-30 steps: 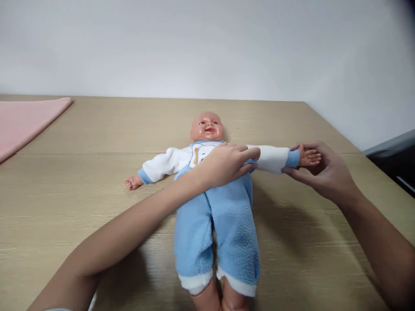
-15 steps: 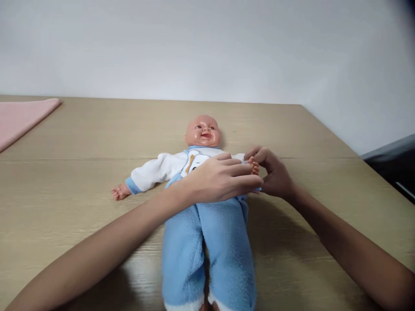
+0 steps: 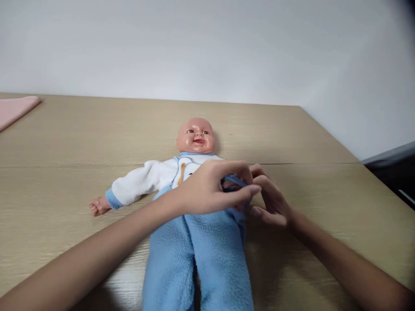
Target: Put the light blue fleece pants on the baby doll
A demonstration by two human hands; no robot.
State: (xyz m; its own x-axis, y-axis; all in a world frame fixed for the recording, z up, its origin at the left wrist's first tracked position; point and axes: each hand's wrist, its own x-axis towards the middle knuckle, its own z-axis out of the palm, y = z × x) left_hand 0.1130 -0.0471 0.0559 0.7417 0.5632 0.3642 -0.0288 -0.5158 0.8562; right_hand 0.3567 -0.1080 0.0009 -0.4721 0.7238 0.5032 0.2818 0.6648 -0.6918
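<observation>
A baby doll (image 3: 197, 255) lies on its back, in a white top and blue fleece trousers, its bald head toward the wall. My left hand (image 3: 214, 185) reaches across its belly, with bent fingers and thumb closed around the blue cuff (image 3: 234, 180) of the sleeve on the right side of the picture. Close beside that cuff is my right hand (image 3: 272, 198), its fingers curved and its thumb apart from them; some fingertips are hidden behind my left hand. The doll's hand on this side is mostly covered. Its other arm (image 3: 136, 183) stretches out sideways on the table.
The doll rests on a wooden table (image 3: 65, 134) with a seam running across it. A folded pink cloth (image 3: 16, 110) lies at the far left edge. A pale wall (image 3: 162, 47) stands behind, and something black (image 3: 395, 168) is beyond the table's right edge.
My left hand has gone from lying flat with stretched fingers to gripping the cuff. My right hand has shifted slightly down and its thumb has opened away. The view has moved a little closer.
</observation>
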